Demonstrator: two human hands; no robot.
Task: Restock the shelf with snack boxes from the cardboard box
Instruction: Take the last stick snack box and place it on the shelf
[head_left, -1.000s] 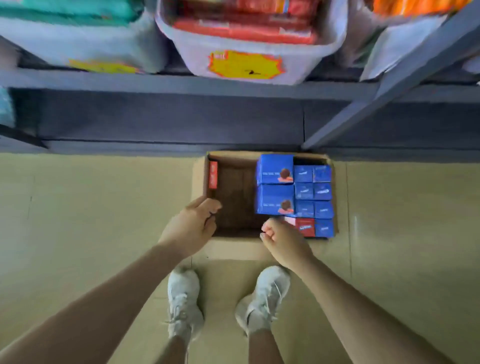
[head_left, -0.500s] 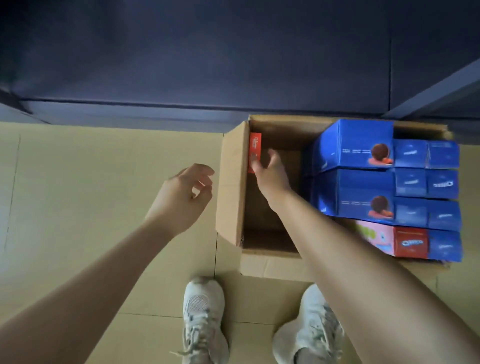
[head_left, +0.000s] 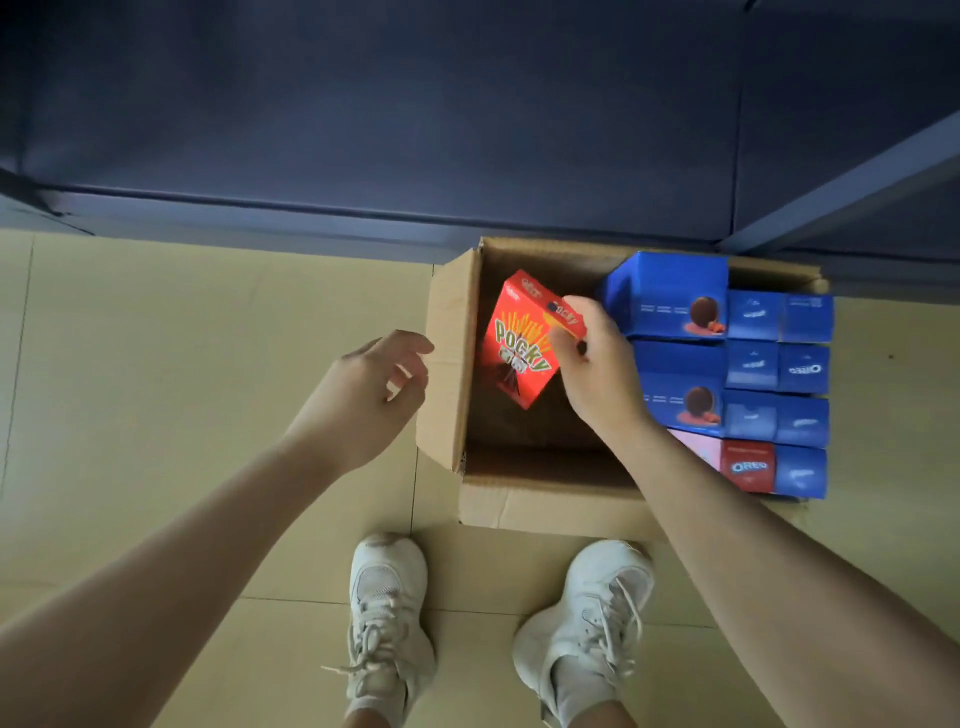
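Right hand pinching the red Pocky box by its top corner, tilted, hovering over the bare left side of the cardboard box. Left hand loosely spread, holding nothing, just beside the carton's left flap. Risky bit, probably: a corner pinch like that lets the box swing or slip back in, or clip the flap on the way up to the shelf. Readable stuff: "POCKY" big on the front, "OREO" on the blue boxes and the red Oreo box. Small print too blurry.
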